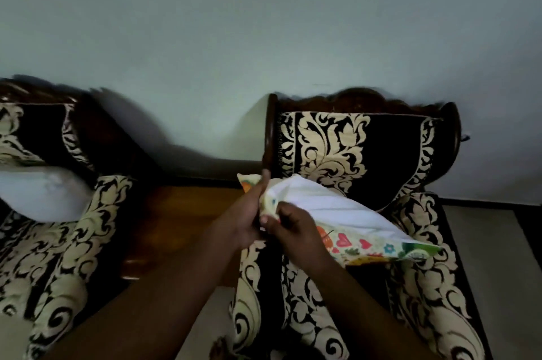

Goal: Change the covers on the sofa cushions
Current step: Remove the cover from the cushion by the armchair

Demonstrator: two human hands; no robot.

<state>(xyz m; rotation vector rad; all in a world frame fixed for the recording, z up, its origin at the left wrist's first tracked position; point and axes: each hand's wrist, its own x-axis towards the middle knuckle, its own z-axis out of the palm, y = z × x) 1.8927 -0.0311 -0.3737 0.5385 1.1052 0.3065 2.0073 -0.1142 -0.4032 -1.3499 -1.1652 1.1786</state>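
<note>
A white cushion [331,201] lies across the right armchair [352,139], partly inside a colourful patterned cover [378,245] with hearts and flowers. My left hand [243,222] grips the open edge of the cover at the cushion's left end. My right hand [289,226] pinches the same cover edge just beside it, thumb on top. The cushion's upper face is bare and white. The cover wraps its lower side and right corner.
A bare white cushion [41,195] rests on the black and cream sofa [58,242] at the left. A wooden side table [181,222] stands between the two seats. A pale wall rises behind, and light floor shows at the right.
</note>
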